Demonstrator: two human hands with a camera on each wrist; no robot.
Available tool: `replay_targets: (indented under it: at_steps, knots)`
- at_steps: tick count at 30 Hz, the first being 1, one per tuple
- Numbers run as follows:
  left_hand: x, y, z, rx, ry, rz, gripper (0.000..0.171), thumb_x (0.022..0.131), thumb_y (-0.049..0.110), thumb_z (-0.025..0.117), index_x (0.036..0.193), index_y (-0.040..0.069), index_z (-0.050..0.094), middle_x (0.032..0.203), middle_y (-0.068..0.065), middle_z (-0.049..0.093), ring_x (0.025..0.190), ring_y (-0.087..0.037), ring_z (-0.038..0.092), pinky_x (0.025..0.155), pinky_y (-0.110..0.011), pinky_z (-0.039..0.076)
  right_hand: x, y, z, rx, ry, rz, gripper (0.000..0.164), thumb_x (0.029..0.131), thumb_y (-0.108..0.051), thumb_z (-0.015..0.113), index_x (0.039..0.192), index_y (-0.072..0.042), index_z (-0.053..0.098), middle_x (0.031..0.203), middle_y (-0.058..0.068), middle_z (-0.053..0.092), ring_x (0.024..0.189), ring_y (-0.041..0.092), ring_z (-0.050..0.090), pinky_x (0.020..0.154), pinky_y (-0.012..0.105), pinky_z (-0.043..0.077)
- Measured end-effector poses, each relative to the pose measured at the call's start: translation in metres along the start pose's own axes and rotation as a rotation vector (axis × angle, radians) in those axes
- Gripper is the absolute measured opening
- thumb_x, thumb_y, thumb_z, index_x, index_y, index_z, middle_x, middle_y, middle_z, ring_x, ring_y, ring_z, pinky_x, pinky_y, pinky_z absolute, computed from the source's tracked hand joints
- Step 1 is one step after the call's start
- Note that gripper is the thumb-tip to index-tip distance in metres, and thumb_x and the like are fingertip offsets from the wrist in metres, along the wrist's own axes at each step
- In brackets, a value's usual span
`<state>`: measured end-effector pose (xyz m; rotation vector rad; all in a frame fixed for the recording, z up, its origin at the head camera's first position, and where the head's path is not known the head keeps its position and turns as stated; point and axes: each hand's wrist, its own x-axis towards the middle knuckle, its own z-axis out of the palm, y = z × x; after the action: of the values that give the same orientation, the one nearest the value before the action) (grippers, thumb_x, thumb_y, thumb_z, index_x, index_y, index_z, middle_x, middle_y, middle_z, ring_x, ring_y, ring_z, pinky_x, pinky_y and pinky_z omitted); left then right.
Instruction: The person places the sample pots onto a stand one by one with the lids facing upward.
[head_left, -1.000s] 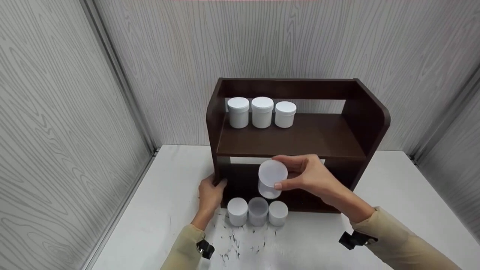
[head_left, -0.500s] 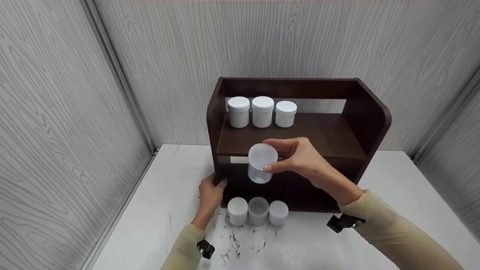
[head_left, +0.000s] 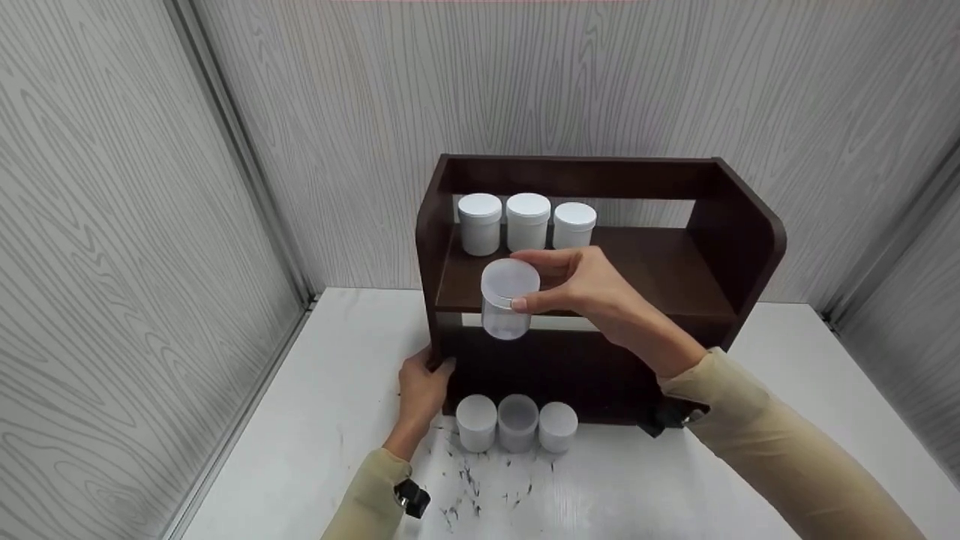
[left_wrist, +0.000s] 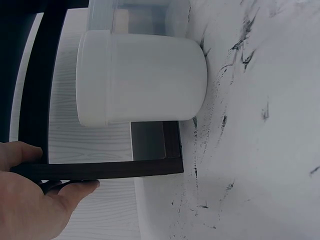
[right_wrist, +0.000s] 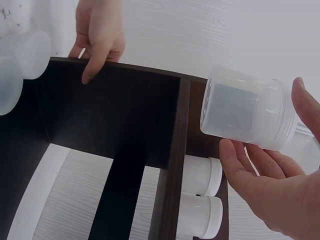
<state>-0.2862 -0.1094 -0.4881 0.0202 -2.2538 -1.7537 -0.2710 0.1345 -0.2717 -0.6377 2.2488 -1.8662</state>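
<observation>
My right hand (head_left: pixel 581 289) holds a clear lidded plastic jar (head_left: pixel 506 300) between thumb and fingers, upright in front of the upper board of a dark brown shelf (head_left: pixel 637 281). In the right wrist view the see-through jar (right_wrist: pixel 245 107) looks to have nothing in it. My left hand (head_left: pixel 421 390) grips the left side panel of the shelf low down, thumb on one face and fingers on the other, as the left wrist view shows the hand (left_wrist: pixel 40 200) at the panel edge (left_wrist: pixel 110 170). Three white lidded jars (head_left: pixel 527 223) stand on the upper board, the rightmost partly behind my right hand.
On the white table (head_left: pixel 337 337), in front of the shelf, stand a white jar (head_left: pixel 476 424), a translucent jar (head_left: pixel 517 424) and a shorter white jar (head_left: pixel 558 427) in a row. Dark scuff marks lie before them. Grey wood-grain panels (head_left: pixel 360 90) enclose the back and sides.
My right hand has raised the clear jar up and to the left, from before the lower compartment to the upper board's front edge. My left hand has kept its grip on the side panel.
</observation>
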Motion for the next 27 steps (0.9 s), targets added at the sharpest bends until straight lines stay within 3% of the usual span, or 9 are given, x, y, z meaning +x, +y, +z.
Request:
replay_targets:
  at_steps: [7, 18, 27]
  knots:
    - [0.0, 0.0, -0.001, -0.017, -0.013, 0.016, 0.045, 0.101, 0.011, 0.065, 0.141, -0.009, 0.061, 0.131, -0.023, 0.069, 0.12, -0.036, 0.066, 0.102, -0.05, 0.052, 0.016, -0.006, 0.004, 0.061, -0.01, 0.042, 0.068, 0.079, -0.006, 0.092, 0.141, -0.003, 0.066, 0.122, 0.015, 0.075, 0.113, 0.025, 0.07, 0.096, 0.039, 0.058]
    - [-0.001, -0.001, 0.0, -0.024, -0.044, 0.016, 0.05, 0.103, 0.013, 0.062, 0.145, -0.012, 0.054, 0.134, -0.027, 0.066, 0.124, -0.036, 0.064, 0.103, -0.048, 0.052, 0.048, -0.001, 0.003, -0.024, 0.042, 0.024, 0.062, 0.078, -0.009, 0.093, 0.136, -0.004, 0.071, 0.122, 0.011, 0.075, 0.111, 0.021, 0.068, 0.098, 0.034, 0.053]
    - [0.0, -0.002, 0.001, -0.023, -0.037, -0.001, 0.051, 0.103, 0.013, 0.063, 0.146, -0.012, 0.053, 0.137, -0.028, 0.063, 0.127, -0.036, 0.062, 0.107, -0.049, 0.05, 0.066, 0.005, 0.005, -0.011, 0.084, 0.044, 0.062, 0.077, -0.013, 0.095, 0.135, -0.008, 0.072, 0.127, 0.006, 0.073, 0.114, 0.017, 0.065, 0.103, 0.033, 0.05]
